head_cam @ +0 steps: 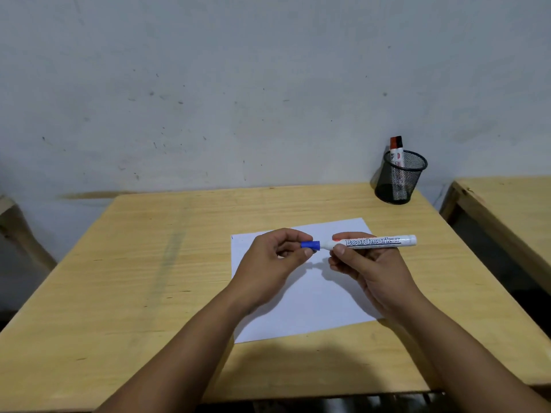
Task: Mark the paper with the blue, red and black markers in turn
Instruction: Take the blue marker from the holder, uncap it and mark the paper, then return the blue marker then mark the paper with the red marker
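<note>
A white sheet of paper [313,302] lies on the wooden table [149,263]. Above it I hold the blue marker [372,242] level, its white barrel printed "Boardmarker". My right hand [366,269] grips the barrel near the cap end. My left hand [274,260] pinches the blue cap [310,245], which sits on the marker's left end. A red marker [396,153] and a black-capped one beside it stand in a black mesh cup [398,180] at the table's far right corner.
A grey scuffed wall rises right behind the table. A second wooden table [507,204] stands to the right across a narrow gap. Part of another wooden piece [18,228] shows at the far left.
</note>
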